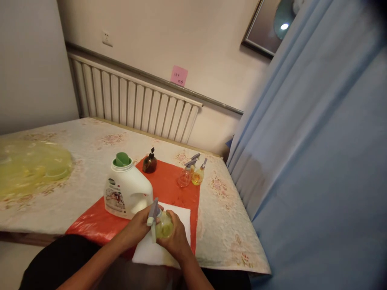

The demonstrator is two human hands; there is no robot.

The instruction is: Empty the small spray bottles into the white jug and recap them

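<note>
Over the white cloth (148, 251) I hold a small clear spray bottle (165, 227) in both hands, tilted, with yellowish liquid inside. My left hand (142, 223) is closed around its neck, by the grey trigger head (153, 211). The rounded body is wrapped by the fingers of my right hand (177, 241). Just beyond my left hand stands a large white jug (128, 189) with a handle, its uncapped mouth showing a green insert (122, 158). Whether the trigger head is fully seated on the bottle I cannot tell.
A red plastic sheet (169, 177) lies on the floral tablecloth (220, 225). On it are a dark pump bottle (149, 163) and several spray bottles (198, 176). A yellow plastic bag (30, 167) lies left. A blue curtain (296, 153) hangs right; a radiator (133, 98) lines the wall.
</note>
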